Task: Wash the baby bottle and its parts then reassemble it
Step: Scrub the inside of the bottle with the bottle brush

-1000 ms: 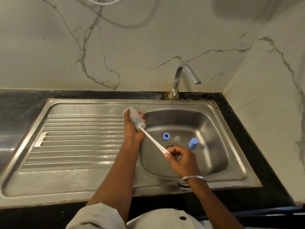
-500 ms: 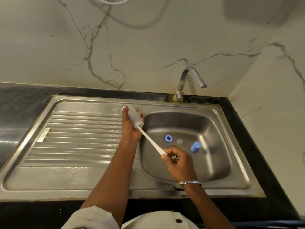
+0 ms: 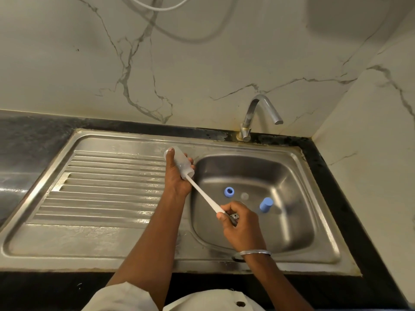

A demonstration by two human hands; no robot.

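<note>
The brush handle (image 3: 203, 196) bars the gap between the left hand (image 3: 177, 178), gripping the bottle (image 3: 182, 163), and the right hand (image 3: 242, 227). Left of the left fingers (image 3: 170, 161) the ribbed drainboard (image 3: 107, 187) gives wide passage. Just beyond the right fingers (image 3: 233, 206) a blue ring (image 3: 229, 191), clear piece (image 3: 244, 195) and blue cap (image 3: 266, 204) dot the basin (image 3: 294, 232); the tap (image 3: 258, 108) overhangs behind.

The bottle (image 3: 182, 163) in your left fingers (image 3: 190, 160) is a cloudy, translucent white. The brush handle (image 3: 203, 195) running from it to your right fingers (image 3: 233, 207) is plain white. Just beyond your right fingers lie a blue ring (image 3: 229, 192) and a blue cap (image 3: 266, 204), with a pale, near-colourless disc (image 3: 244, 195) between them. The sink (image 3: 292, 221) is dull steel grey, and its drainboard (image 3: 107, 187), left of your left fingers, is ribbed in parallel ridges. The counter (image 3: 33, 135) is black, the wall (image 3: 134, 63) cream with grey veins, and your bangle (image 3: 254, 252) silver.
</note>
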